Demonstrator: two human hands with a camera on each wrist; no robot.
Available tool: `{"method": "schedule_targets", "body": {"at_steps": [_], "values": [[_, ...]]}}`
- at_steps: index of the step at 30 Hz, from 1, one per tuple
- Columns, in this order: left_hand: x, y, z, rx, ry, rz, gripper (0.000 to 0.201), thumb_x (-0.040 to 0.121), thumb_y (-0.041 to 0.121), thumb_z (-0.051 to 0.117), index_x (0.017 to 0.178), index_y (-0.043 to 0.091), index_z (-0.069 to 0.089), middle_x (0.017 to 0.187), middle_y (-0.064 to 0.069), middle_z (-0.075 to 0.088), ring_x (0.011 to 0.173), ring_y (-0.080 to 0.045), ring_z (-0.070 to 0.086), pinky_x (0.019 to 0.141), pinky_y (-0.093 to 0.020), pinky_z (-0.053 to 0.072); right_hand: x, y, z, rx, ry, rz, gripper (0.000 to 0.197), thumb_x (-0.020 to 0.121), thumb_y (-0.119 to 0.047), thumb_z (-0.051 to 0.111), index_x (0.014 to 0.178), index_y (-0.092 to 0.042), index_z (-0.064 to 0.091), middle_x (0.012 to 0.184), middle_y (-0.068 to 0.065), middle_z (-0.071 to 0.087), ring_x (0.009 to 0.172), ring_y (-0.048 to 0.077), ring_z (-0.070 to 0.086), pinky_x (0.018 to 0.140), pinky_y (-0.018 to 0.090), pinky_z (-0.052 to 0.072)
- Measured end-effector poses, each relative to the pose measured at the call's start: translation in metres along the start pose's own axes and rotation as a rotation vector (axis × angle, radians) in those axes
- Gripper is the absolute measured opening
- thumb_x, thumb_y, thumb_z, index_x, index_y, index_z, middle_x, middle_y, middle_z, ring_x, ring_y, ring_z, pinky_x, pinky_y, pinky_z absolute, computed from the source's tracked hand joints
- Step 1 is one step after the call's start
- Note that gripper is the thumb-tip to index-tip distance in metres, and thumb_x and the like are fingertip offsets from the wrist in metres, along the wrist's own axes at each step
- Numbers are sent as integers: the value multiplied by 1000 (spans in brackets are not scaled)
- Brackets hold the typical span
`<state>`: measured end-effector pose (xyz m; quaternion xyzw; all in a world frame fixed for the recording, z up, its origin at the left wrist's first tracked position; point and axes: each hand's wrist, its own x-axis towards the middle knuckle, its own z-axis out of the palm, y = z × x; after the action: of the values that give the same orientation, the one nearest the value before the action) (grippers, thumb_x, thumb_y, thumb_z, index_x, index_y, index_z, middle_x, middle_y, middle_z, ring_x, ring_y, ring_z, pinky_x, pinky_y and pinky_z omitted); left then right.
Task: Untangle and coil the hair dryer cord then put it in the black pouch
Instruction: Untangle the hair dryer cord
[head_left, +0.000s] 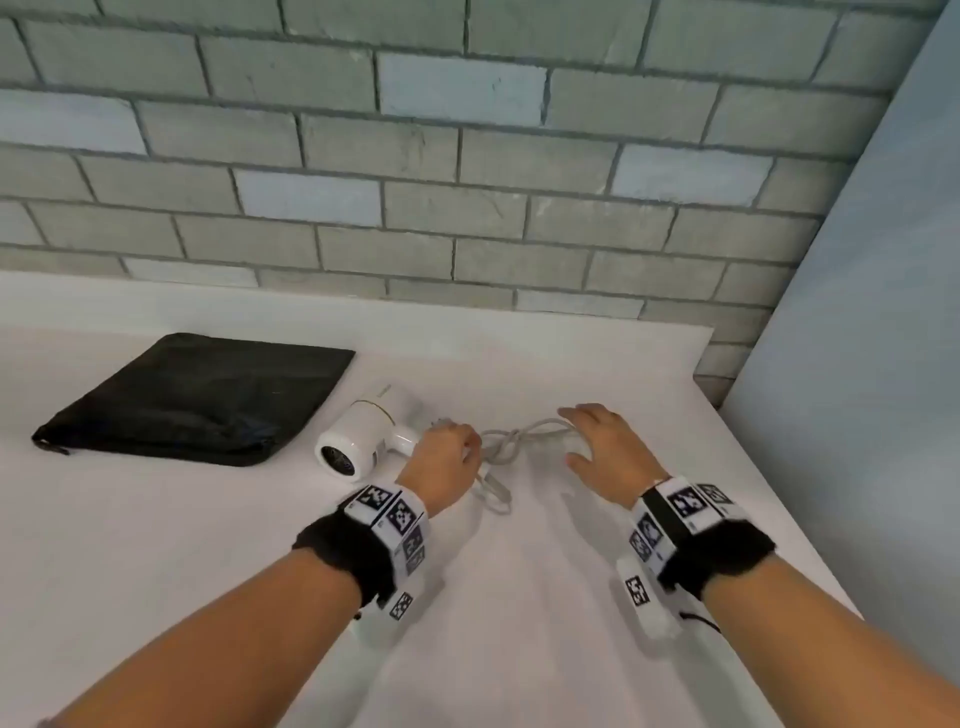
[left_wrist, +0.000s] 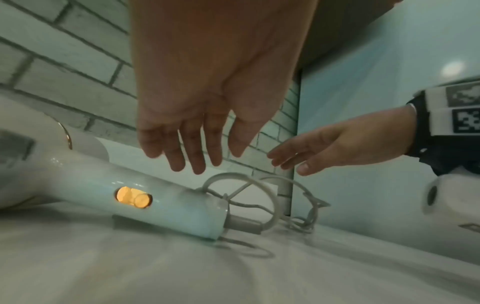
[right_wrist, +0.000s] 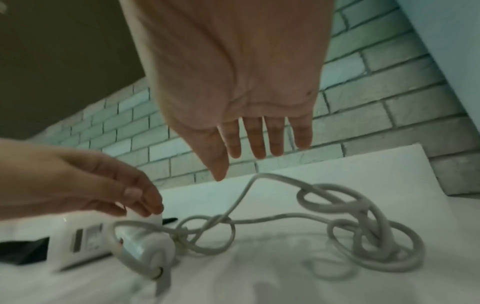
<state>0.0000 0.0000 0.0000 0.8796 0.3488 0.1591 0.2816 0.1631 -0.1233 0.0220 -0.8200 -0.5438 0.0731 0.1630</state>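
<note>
Lying on its side on the white tabletop, the white hair dryer is found toward the far edge, with its handle turned to the right. The grey cord is seen in tangled loops just beside the handle end, stretched toward the right edge. The left hand is held over the handle end, and the right hand over the loops of the cord. The fingers of both hands are kept loosely straight and a little spread, and nothing is held by them.

From the head view it cannot be told if the left fingers touch the handle. In the left wrist view a gap is shown between the left fingers and the handle, while in the right wrist view the fingertips appear to meet it, so contact cannot be decided. In the right wrist view the right fingers are shown above the cord, apart from it, and a small knot is seen near the handle end.

The black pouch is laid flat nearer the far left corner, just beside the dryer. Behind the tabletop a wall of grey-green bricks is seen, and a plain pale wall is met at the right.
</note>
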Motion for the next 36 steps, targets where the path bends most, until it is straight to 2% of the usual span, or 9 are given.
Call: {"method": "schedule_targets", "body": {"at_steps": [4, 8, 13, 18, 25, 29, 31, 33, 36], "values": [[25, 1, 5, 78, -87, -98, 36, 92, 20, 44, 121, 0, 51, 124, -21, 57, 116, -34, 52, 98, -36, 41, 20, -5, 3, -70, -199, 85, 62, 91, -18, 44, 146, -23, 14, 156, 8, 13, 140, 27, 22, 113, 43, 24], [42, 5, 12, 266, -237, -90, 40, 93, 25, 42, 124, 0, 44, 128, -21, 51, 119, -35, 46, 100, -38, 36, 30, -2, 9, -95, -267, 117, 56, 93, -13, 36, 145, -22, 16, 145, 11, 35, 130, 29, 39, 105, 39, 34], [54, 6, 19, 371, -320, -82, 40, 89, 31, 47, 117, 4, 46, 119, -17, 57, 111, -34, 52, 92, -40, 43, 28, 3, 10, 73, -105, 110, 63, 82, 12, 33, 138, -18, 37, 127, 11, 53, 116, 24, 50, 95, 27, 38], [55, 13, 21, 364, -342, -45, 22, 85, 18, 49, 100, 7, 62, 105, -11, 66, 96, -28, 60, 80, -34, 47, 27, 13, 5, 188, 67, 99, 62, 77, 17, 33, 127, -15, 52, 111, 14, 59, 102, 27, 56, 89, 27, 42], [48, 17, 5, 18, -296, -55, 12, 87, 13, 52, 78, 14, 59, 72, 2, 57, 76, -19, 51, 60, -23, 39, 17, 18, 6, -59, 395, 31, 48, 76, 9, 54, 116, -15, 62, 109, 18, 55, 98, 39, 50, 80, 40, 39], [39, 17, -7, -377, -281, -138, 21, 88, 9, 55, 67, 14, 55, 61, 0, 55, 55, -14, 52, 58, -21, 48, -4, -9, 2, -23, 628, -148, 30, 73, -1, 63, 102, -10, 61, 92, 12, 55, 81, 27, 53, 66, 32, 43], [31, 18, -13, -502, -286, -139, 22, 88, 10, 56, 67, 13, 55, 58, -1, 55, 50, -10, 50, 47, -15, 45, -15, -24, 3, 107, 476, -164, 9, 85, -19, 56, 82, -12, 61, 77, 1, 53, 69, 19, 52, 62, 27, 40], [22, 18, -16, -587, -288, -134, 21, 89, 10, 56, 68, 12, 56, 59, -2, 56, 52, -11, 51, 46, -15, 45, -21, -33, 9, 186, 263, -63, 41, 90, -38, 47, 54, -18, 48, 53, -4, 44, 53, 18, 45, 59, 28, 34], [10, 16, -16, -655, -262, -126, 15, 89, 10, 56, 74, 12, 58, 67, -7, 59, 57, -15, 53, 52, -18, 47, -21, -40, 14, 357, 183, 64, 49, 89, -43, 49, 53, -10, 54, 43, -4, 42, 43, 11, 41, 51, 27, 35]]}}
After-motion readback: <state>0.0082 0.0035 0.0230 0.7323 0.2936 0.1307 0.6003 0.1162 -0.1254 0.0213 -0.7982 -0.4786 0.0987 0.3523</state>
